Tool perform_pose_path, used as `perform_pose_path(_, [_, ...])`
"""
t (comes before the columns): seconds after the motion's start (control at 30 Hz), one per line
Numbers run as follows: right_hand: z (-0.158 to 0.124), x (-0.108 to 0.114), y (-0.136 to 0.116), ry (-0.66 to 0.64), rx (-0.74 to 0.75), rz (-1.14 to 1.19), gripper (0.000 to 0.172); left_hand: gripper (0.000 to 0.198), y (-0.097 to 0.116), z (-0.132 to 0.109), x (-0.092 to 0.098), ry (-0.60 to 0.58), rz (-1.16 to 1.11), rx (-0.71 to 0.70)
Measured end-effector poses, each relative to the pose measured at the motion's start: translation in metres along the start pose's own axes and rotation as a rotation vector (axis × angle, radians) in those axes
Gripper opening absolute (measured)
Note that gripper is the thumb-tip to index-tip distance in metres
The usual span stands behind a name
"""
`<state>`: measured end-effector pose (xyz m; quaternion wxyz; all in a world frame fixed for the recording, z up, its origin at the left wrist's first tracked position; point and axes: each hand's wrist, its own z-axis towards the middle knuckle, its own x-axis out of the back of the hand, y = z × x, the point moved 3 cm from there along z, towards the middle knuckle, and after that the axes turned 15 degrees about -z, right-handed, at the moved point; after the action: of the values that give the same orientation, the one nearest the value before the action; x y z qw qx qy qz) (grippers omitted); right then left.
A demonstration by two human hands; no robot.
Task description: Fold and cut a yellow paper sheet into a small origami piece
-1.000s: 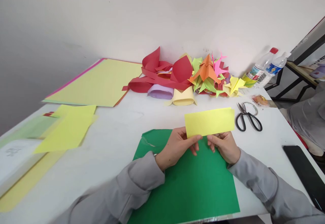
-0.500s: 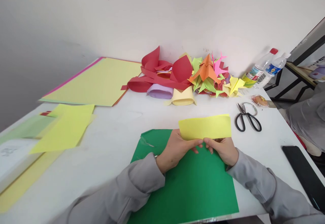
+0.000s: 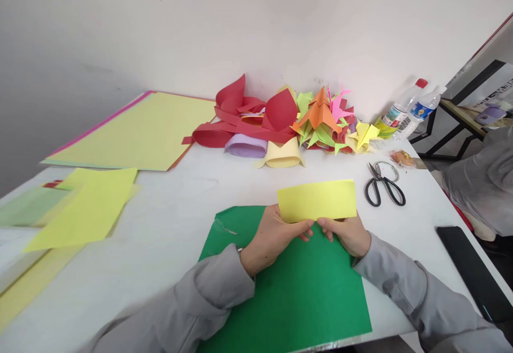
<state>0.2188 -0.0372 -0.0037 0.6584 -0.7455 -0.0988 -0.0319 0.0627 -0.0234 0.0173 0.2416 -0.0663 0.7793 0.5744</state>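
Note:
A narrow piece of bright yellow paper (image 3: 316, 201) is held up between my two hands, above a large green sheet (image 3: 308, 294) on the table. My left hand (image 3: 276, 235) pinches its lower edge with the thumb, the other fingers mostly behind it. On the right part of that edge, my right hand (image 3: 348, 233) grips in the same way. Both thumb tips almost meet at the middle of the lower edge. Whether the paper is folded along that edge I cannot tell.
Black-handled scissors (image 3: 385, 185) lie right of the paper, by a tape roll (image 3: 388, 170). Folded paper shapes (image 3: 320, 115) and red paper loops (image 3: 240, 123) line the wall. Yellow sheets (image 3: 88, 203) lie left. Two bottles (image 3: 414, 110) and a black flat object (image 3: 473, 273) are right.
The view has shifted slightly, so most things sit a little further left. Both hands keep their grip on the yellow paper with hardly any change.

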Motion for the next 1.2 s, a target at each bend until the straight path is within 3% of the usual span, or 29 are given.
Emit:
perform_pose_path(0.47, [0.010, 0.022, -0.010, 0.063, -0.028, 0.266, 0.036, 0.023, 0.009, 0.010, 0.014, 0.063, -0.002, -0.015])
perform_pose_path(0.77, [0.015, 0.030, -0.004, 0.035, -0.016, 0.379, 0.032, 0.023, 0.010, 0.011, 0.016, 0.083, -0.019, -0.031])
perform_pose_path(1.0, [0.020, 0.042, -0.007, 0.031, 0.019, 0.449, 0.039, 0.030, 0.017, 0.012, 0.020, 0.131, -0.080, -0.072])
perform_pose_path(1.1, [0.019, 0.033, -0.008, -0.057, 0.041, 0.388, 0.032, 0.030, 0.014, 0.010, 0.018, 0.106, -0.093, -0.042])
perform_pose_path(1.2, [0.016, 0.022, -0.007, -0.139, 0.056, 0.307, 0.041, 0.029, 0.008, 0.008, 0.015, 0.059, -0.097, -0.016])
